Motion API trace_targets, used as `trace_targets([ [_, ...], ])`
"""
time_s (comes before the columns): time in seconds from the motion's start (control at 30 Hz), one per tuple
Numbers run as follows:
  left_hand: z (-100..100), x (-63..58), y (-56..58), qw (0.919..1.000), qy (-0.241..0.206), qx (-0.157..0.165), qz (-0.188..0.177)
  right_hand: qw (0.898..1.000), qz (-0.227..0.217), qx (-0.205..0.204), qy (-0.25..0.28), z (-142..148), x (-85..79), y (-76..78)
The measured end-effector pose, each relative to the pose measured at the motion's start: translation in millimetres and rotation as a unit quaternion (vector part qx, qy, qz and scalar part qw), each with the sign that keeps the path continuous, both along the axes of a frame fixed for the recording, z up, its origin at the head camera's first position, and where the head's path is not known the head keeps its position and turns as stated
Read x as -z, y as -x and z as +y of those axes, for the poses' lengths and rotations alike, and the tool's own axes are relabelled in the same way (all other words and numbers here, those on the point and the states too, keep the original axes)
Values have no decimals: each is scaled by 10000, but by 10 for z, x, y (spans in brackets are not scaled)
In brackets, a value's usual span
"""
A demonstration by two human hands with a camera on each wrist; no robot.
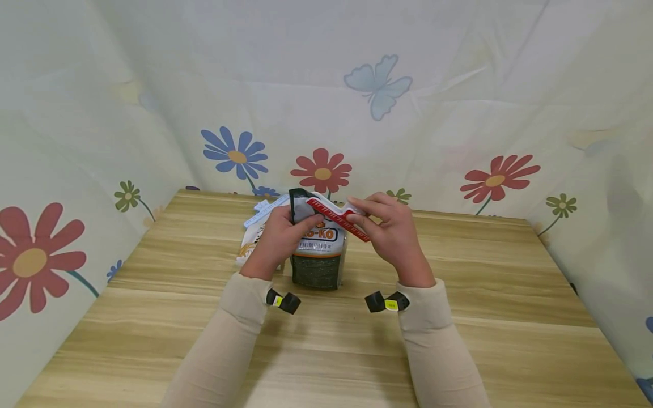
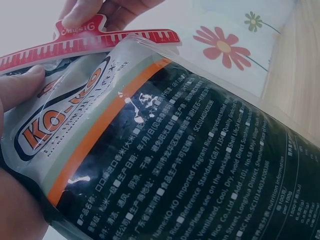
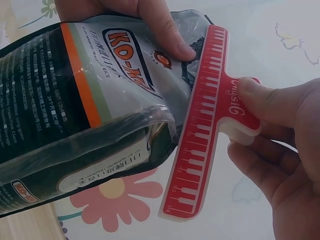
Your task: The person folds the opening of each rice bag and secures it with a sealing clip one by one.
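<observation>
A dark green and silver rice bag (image 1: pixel 316 269) labelled KO-KO stands on the table, its top edge raised between the hands. My left hand (image 1: pixel 280 235) holds the upper left of the bag, with the thumb lying over its silver front. A long red and white clip (image 3: pixel 200 120) with a piano-key pattern slants across the top of the bag. The handle of that clip is pinched between the thumb and fingers of my right hand (image 1: pixel 390 226). In the left wrist view, the clip's bar overlaps the bag's upper edge, beside the left thumb.
Behind my left hand lies a white bag (image 1: pixel 246 249) with a light blue clip (image 1: pixel 265 211) at its top. The wooden table (image 1: pixel 484 272) ends at a flower-printed cloth backdrop (image 1: pixel 433 141) on the back and sides.
</observation>
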State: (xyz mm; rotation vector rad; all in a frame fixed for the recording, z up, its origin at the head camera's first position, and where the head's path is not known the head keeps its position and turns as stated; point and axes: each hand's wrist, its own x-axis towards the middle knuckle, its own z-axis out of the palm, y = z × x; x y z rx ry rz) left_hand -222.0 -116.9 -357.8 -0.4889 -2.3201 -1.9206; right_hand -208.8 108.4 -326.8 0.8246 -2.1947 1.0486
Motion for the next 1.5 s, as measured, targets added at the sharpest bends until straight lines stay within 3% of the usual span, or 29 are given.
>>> trace_targets([
  [0.83, -8, 9, 2, 9997, 151, 199, 88, 9992, 381, -16, 146, -109, 3, -42],
  [1.5, 1, -27, -23, 9977, 601, 259, 190, 9972, 688, -157, 249, -176, 21, -52],
])
